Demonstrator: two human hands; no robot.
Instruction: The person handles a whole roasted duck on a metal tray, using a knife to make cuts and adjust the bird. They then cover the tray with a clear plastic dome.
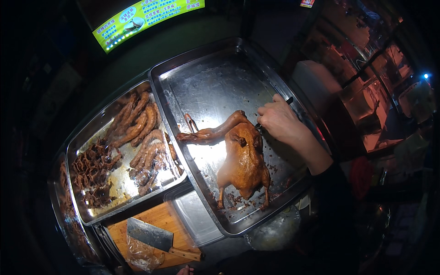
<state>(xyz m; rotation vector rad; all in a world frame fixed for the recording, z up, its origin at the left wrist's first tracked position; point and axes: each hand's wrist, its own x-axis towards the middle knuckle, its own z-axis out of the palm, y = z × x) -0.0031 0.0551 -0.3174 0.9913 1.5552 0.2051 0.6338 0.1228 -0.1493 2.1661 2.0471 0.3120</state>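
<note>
A whole roasted duck lies in a large stainless-steel tray, its neck bent to the left and its legs towards me. Near the head, a thin curved loop stands up from the tray. My right hand is closed around a slim dark tool just right of the duck's shoulder. Most of that tool is hidden by the fingers, so its kind is unclear. Only some fingertips of my left hand show at the bottom edge, below the wooden handle of a cleaver.
To the left, another steel tray holds duck necks and dark braised pieces. The cleaver lies on a wooden cutting board over a plastic bag. A clear plastic lid sits between board and duck tray.
</note>
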